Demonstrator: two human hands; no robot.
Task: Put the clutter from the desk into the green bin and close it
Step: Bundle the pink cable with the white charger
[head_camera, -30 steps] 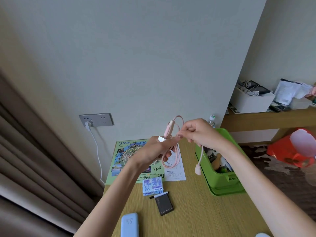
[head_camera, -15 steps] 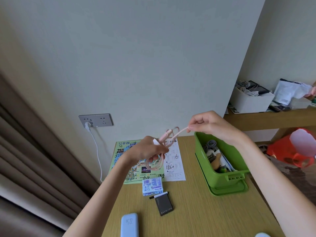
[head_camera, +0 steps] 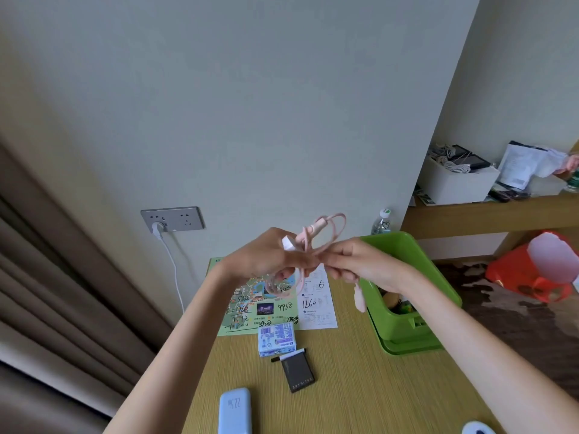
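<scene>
I hold a coiled pink cable [head_camera: 326, 228] in the air above the back of the desk. My left hand [head_camera: 269, 256] grips the coil, with loops hanging below it. My right hand [head_camera: 357, 261] pinches a strand right beside the left fingers, and a pink plug end [head_camera: 359, 297] dangles under it. The open green bin [head_camera: 413, 327] stands on its lid at the desk's right, partly behind my right wrist, with several items inside. On the desk lie a blue-white small box [head_camera: 277, 339], a dark card pouch [head_camera: 297, 372] and a pale blue power bank [head_camera: 235, 410].
A green map leaflet [head_camera: 247, 311] and a white paper [head_camera: 316, 305] lie at the back of the desk. A wall socket [head_camera: 172, 219] holds a white charger lead. A water bottle [head_camera: 381, 222] stands behind the bin. A red bag [head_camera: 529, 270] sits on the floor at right.
My right hand has come back from over the bin to meet my left hand, laying another turn on the pink coil. The plug end now hangs lower by the bin.
</scene>
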